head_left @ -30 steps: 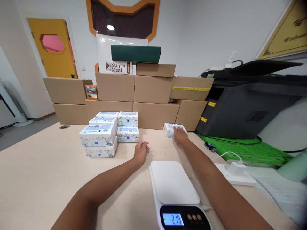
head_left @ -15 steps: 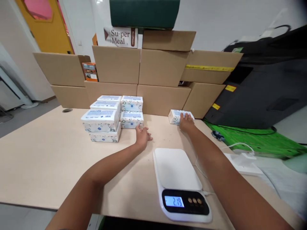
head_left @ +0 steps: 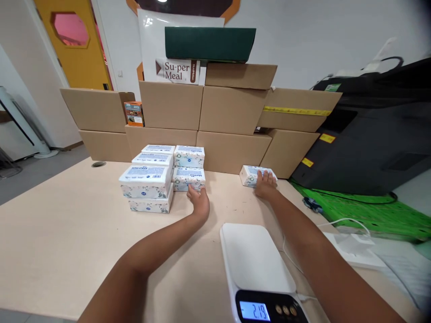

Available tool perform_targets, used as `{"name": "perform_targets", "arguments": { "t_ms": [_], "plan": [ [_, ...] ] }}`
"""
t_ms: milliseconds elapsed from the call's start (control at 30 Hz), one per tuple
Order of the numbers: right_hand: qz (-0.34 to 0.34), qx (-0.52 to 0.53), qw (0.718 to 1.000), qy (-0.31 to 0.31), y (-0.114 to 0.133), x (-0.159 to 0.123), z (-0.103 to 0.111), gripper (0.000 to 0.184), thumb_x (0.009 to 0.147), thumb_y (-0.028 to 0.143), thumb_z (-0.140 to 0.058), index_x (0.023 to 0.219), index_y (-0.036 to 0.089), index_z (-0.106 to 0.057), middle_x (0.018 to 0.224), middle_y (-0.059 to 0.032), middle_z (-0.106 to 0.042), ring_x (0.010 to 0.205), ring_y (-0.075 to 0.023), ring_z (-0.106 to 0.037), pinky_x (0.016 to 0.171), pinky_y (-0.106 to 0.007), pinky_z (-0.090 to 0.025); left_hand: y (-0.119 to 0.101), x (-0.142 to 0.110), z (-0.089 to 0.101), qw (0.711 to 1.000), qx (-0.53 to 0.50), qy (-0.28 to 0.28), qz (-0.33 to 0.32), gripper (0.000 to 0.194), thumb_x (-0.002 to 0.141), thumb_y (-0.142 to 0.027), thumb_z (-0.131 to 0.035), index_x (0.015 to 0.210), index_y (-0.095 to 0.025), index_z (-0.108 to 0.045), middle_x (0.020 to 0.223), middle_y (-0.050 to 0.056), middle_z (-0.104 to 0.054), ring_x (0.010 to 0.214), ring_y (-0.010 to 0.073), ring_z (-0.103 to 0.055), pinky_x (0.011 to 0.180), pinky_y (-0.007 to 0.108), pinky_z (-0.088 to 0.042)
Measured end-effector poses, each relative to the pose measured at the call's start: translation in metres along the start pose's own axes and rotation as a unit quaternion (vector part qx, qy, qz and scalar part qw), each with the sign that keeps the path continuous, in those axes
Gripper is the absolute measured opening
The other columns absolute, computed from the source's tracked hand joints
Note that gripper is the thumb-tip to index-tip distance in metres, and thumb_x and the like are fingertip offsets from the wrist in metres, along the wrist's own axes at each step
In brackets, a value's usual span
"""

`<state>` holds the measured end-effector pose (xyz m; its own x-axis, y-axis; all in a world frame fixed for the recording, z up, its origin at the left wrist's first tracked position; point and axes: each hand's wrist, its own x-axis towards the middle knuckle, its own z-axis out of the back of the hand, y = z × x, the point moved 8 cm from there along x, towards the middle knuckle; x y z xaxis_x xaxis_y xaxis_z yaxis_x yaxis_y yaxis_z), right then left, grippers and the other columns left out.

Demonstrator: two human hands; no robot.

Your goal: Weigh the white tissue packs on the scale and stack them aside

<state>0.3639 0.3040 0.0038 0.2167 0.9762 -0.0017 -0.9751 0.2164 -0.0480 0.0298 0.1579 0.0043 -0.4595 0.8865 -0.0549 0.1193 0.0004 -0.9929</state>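
Note:
My right hand (head_left: pixel 266 185) lies over the front and top of a lone tissue pack (head_left: pixel 248 176), white with a floral print, which rests on the table against the cardboard boxes. Its fingers are stretched and slightly apart; the underside of the hand is hidden. My left hand (head_left: pixel 200 202) has its fingers spread at the front of the lower tissue pack (head_left: pixel 180 178) in the right-hand column of a stack. An upper tissue pack (head_left: pixel 189 157) sits on that one. More tissue packs (head_left: pixel 145 181) stand piled to the left. Nearest me, a white kitchen scale (head_left: pixel 257 255) shows 2.19, its platform bare.
Cardboard boxes (head_left: pixel 234 152) form a wall along the table's back edge, topped by a dark green box (head_left: pixel 210 44). A dark machine (head_left: pixel 377 152) and a green mat (head_left: pixel 357 208) are at the right. A white cable (head_left: pixel 291 258) runs beside the scale.
My left hand has shifted left and turned, its fingers now at the lower right pack of the stack. My right hand stays on the lone pack. The view has tipped upward.

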Motion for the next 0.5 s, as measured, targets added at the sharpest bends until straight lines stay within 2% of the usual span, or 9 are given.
{"name": "perform_targets", "arguments": {
  "t_ms": [67,133,233,333,400,500],
  "plan": [
    [-0.001,0.007,1.000,0.002,0.000,-0.002,-0.001,0.117,0.083,0.025,-0.064,0.177,0.004,0.003,0.187,-0.0259,0.009,0.175,-0.0387,0.007,0.140,-0.052,0.004,-0.003,0.002,0.006,0.999,0.021,-0.029,-0.009,0.077,0.103,-0.030,-0.053,0.170,-0.018,-0.017,0.180,0.026,-0.016,0.174,0.0336,-0.014,0.140,0.053,-0.023],
    [0.001,0.015,1.000,0.003,0.001,-0.007,-0.001,0.118,0.082,0.026,-0.064,0.176,0.003,0.004,0.187,-0.0268,0.008,0.175,-0.0399,0.007,0.140,-0.054,0.004,-0.005,-0.001,0.009,0.999,0.035,-0.032,-0.013,0.074,0.105,-0.034,-0.051,0.170,-0.016,-0.020,0.182,0.025,-0.015,0.177,0.0308,-0.006,0.143,0.050,-0.013],
    [0.011,0.031,0.999,0.000,0.002,-0.019,0.002,0.123,0.079,0.028,-0.066,0.176,0.002,0.005,0.186,-0.0281,0.008,0.175,-0.0422,0.007,0.139,-0.059,0.001,-0.007,-0.010,0.008,0.998,0.053,-0.008,-0.018,0.070,0.108,-0.040,-0.044,0.170,-0.018,-0.023,0.185,0.020,-0.015,0.177,0.0260,-0.006,0.143,0.045,-0.014],
    [0.021,0.051,0.998,-0.001,0.001,-0.027,0.010,0.123,0.076,0.030,-0.069,0.176,0.001,-0.003,0.186,-0.0300,0.002,0.175,-0.0445,0.003,0.139,-0.060,-0.004,-0.007,-0.016,0.006,0.997,0.070,0.009,-0.022,0.069,0.109,-0.044,-0.042,0.170,-0.020,-0.024,0.187,0.018,-0.013,0.177,0.0248,-0.008,0.143,0.043,-0.015],
    [0.024,0.066,0.998,-0.003,0.001,-0.027,0.021,0.119,0.075,0.030,-0.070,0.176,0.002,-0.013,0.185,-0.0315,-0.008,0.174,-0.0461,-0.003,0.139,-0.062,-0.009,-0.006,-0.016,0.006,0.996,0.077,0.013,-0.029,0.068,0.109,-0.044,-0.042,0.170,-0.019,-0.025,0.186,0.019,-0.012,0.177,0.0250,-0.007,0.143,0.044,-0.014],
    [0.033,0.088,0.996,-0.011,0.008,-0.025,0.047,0.103,0.079,0.031,-0.069,0.172,0.007,-0.031,0.180,-0.0327,-0.027,0.170,-0.0528,-0.021,0.132,-0.075,-0.021,-0.005,-0.013,0.004,0.996,0.077,0.011,-0.047,0.067,0.107,-0.041,-0.046,0.167,-0.018,-0.028,0.185,0.021,-0.013,0.177,0.0256,-0.005,0.143,0.045,-0.013]
  ]
}}
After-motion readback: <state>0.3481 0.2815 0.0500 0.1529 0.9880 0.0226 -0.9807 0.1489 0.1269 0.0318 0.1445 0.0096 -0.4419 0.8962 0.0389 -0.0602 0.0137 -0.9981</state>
